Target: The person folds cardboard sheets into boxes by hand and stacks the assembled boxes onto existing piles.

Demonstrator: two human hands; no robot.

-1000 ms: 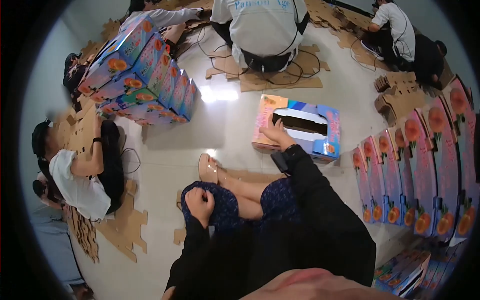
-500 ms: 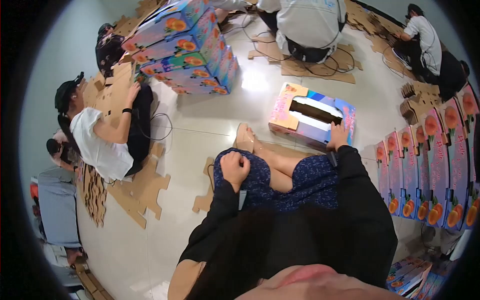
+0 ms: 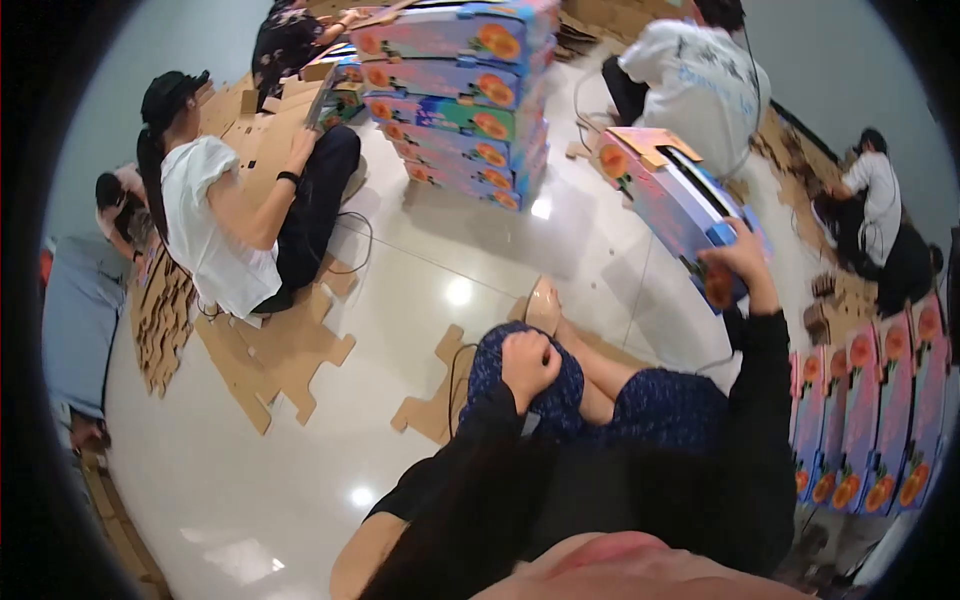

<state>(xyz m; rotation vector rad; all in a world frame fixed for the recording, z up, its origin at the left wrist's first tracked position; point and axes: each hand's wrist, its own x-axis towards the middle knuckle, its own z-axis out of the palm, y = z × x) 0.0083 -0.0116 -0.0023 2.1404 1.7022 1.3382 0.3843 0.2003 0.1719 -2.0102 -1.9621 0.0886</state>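
Note:
My right hand grips the near end of a printed cardboard box in pink, blue and orange with fruit pictures. The box is tilted and appears lifted off the floor, its long slot-like opening on top, and the far end reaches away from me. My fingers bend over the end edge; the thumb lies on the side. Curled into a loose fist, my left hand rests on my left knee with nothing visible in it.
A tall stack of similar boxes stands ahead. More boxes stand in a row at right. Flat cardboard sheets lie on the floor. A person in white sits at left holding cardboard; another sits ahead. Cables cross the floor.
My right hand has moved the box forward and tilted it, swinging its far end away. My left hand stays on the knee. The view has turned toward the left.

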